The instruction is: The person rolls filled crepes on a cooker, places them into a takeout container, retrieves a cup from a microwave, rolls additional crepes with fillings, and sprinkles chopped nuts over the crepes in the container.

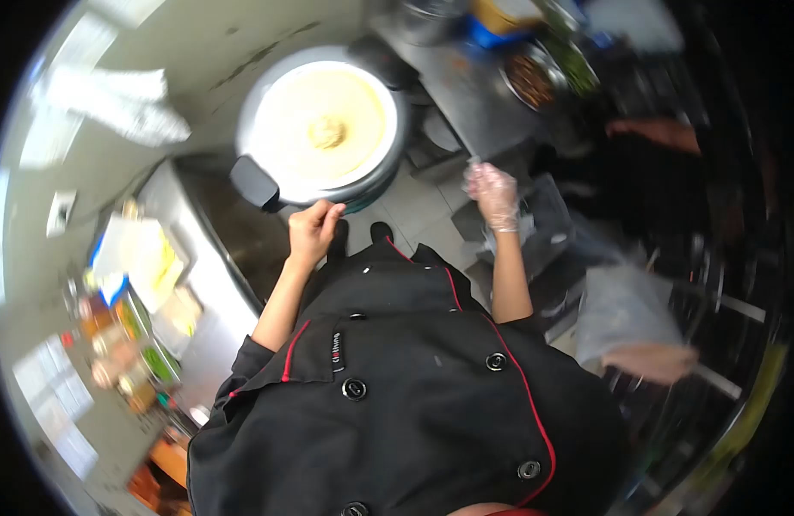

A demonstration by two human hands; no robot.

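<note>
A large round pan (388,168) with a dark outer wall holds a pale yellow, smooth layer (354,99) with a small lump (326,132) in its middle. My left hand (313,232) is bare, its fingers curled together just below the pan's near rim, close to the black handle (256,182); whether it touches the rim is unclear. Off to the right of the pan, my right hand (493,191) wears a clear plastic glove. Its fingers are closed, and what they hold, if anything, cannot be made out.
On the left, a steel counter (209,314) carries containers of food and a yellow item on white paper (156,258). A steel table (474,103) at upper right bears a bowl of brown pieces (530,82). Another person's hand (655,132) shows at right, beside a bin (535,236).
</note>
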